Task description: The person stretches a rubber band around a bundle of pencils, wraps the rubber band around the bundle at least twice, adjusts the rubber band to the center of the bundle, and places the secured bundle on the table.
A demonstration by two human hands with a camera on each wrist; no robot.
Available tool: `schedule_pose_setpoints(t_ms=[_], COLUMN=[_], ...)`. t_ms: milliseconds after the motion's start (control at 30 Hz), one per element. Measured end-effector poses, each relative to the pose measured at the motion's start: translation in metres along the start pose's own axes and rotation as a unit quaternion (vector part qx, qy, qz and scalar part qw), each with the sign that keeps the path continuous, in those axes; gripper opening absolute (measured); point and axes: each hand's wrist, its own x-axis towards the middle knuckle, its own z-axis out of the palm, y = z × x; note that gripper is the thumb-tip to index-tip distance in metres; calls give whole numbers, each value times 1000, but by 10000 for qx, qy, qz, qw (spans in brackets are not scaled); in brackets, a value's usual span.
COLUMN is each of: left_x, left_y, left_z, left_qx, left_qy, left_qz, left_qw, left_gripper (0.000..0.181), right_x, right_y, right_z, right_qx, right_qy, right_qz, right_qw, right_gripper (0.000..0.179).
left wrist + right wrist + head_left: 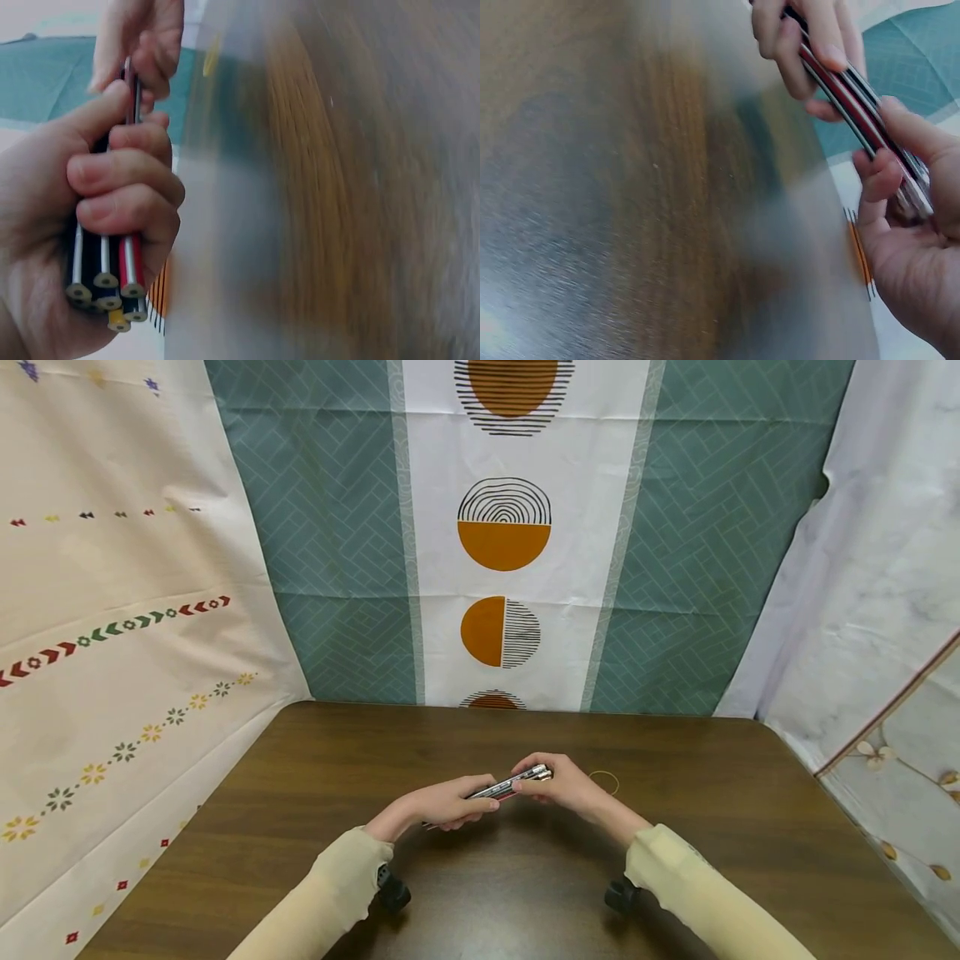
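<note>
A bundle of several pencils (497, 790), mostly dark with a red one and a yellow one among them, is held slanting above the table between both hands. My left hand (448, 803) wraps its fingers around the lower left part. Flat pencil ends (106, 280) stick out below those fingers in the left wrist view. At the upper right end, my right hand (561, 785) holds the bundle between thumb and curled fingers, silvery tips (542, 771) showing just past them. The red pencil (840, 91) lies along the bundle's side in the right wrist view.
A thin yellow rubber band (617, 779) lies on the brown wooden table (360, 743), just behind my right wrist. Patterned cloths hang at the back (337, 527) and on both sides. Dark wrist devices (393, 891) sit under the sleeves.
</note>
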Motion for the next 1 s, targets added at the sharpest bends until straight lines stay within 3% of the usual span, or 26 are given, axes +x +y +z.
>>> schedule_pose_setpoints(t_ms=[200, 333, 500, 633, 767, 900, 1000], left_x=[3, 4, 6, 10, 13, 13, 13], left_y=[4, 7, 12, 15, 16, 16, 14], left_z=[5, 8, 11, 16, 20, 22, 22], left_qx=[86, 108, -357, -680, -737, -708, -730], left_qy=[432, 402, 267, 443, 773, 1001, 988], left_qz=[34, 53, 98, 198, 193, 82, 56], left_qw=[9990, 9991, 9990, 9965, 9941, 9924, 9924], left_gripper=[25, 21, 33, 39, 32, 21, 22], right_x=[-3, -4, -5, -10, -15, -19, -23], right_y=[-2, -3, -7, -12, -12, -11, -13], right_z=[7, 7, 8, 14, 19, 20, 19], right_qx=[451, 561, 584, 672, 586, 399, 239], right_qy=[878, 963, 1156, 1655, 2128, 2017, 1759], right_qz=[-80, -197, -254, -275, -533, -1069, -1299], right_qw=[9951, 9936, 9913, 9835, 9739, 9728, 9755], right_gripper=[31, 28, 27, 35, 53, 69, 71])
